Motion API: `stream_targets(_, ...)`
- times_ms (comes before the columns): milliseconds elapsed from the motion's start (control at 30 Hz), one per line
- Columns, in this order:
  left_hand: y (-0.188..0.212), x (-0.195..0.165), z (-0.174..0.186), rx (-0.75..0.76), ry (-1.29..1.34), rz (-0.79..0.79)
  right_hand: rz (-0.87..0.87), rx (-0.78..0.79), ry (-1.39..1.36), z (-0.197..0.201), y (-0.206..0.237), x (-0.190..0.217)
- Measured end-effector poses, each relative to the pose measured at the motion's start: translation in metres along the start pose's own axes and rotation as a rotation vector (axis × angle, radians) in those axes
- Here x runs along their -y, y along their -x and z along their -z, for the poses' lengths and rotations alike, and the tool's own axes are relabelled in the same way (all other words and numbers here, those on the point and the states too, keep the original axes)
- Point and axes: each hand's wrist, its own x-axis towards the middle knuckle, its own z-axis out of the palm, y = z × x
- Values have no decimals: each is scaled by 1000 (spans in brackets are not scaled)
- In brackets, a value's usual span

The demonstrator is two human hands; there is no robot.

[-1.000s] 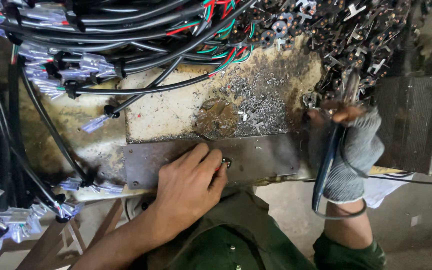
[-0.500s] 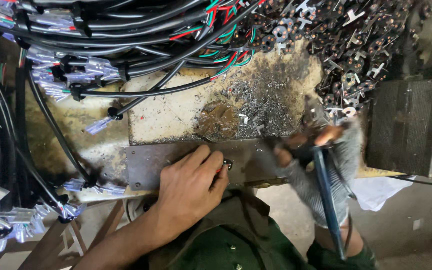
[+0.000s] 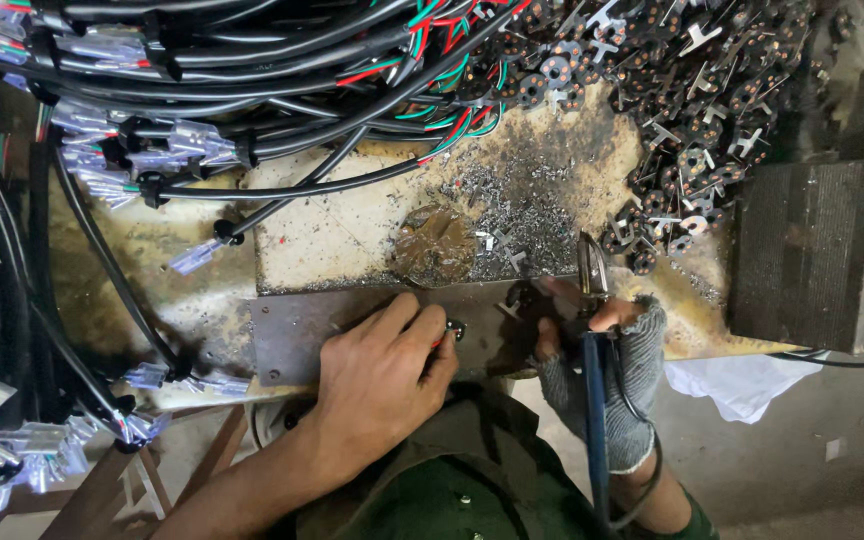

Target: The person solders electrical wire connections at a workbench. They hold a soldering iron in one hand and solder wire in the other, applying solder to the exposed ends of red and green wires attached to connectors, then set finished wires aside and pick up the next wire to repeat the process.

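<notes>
Here, the bare left hand (image 3: 382,375) pressed fingertips, closed narrow, on a small dark metal piece (image 3: 455,328) atop the flat rusty steel plate (image 3: 297,330). The right hand (image 3: 612,365), in a grey knitted fingerless glove, gripped blue-handled metal pliers (image 3: 592,300); jaw tips indistinct. Stamped metal parts (image 3: 692,100) lay heaped, uncountable, beside black cable bundles (image 3: 202,60)

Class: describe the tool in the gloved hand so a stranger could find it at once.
Start at the dark metal plate along the bench's near edge. At its right end, the right hand in a grey fingerless glove grips a blue-handled tool. Its metal tip points toward the heap of small metal pieces.
</notes>
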Motion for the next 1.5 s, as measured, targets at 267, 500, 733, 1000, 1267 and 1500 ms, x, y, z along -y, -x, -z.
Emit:
stream_targets(267,0,1,-4,-8,-5,-2,110,34,127,-18,2,9)
stream_targets(500,0,0,-7,-30,-39,-7,-177,-75,-126,-39,17,9)
stream_targets(733,1,-2,-11,-86,-58,-17,-200,69,-532,-32,4,18)
stream_targets(1000,5,-10,-12,-80,-75,42,-113,-107,-124,-32,-1,39)
stream_targets(1267,1,-12,-15,-44,-94,72,-139,-7,-330,-39,3,26)
stream_targets(1500,13,-3,-22,-73,-92,61,11,-34,-139,-42,0,26)
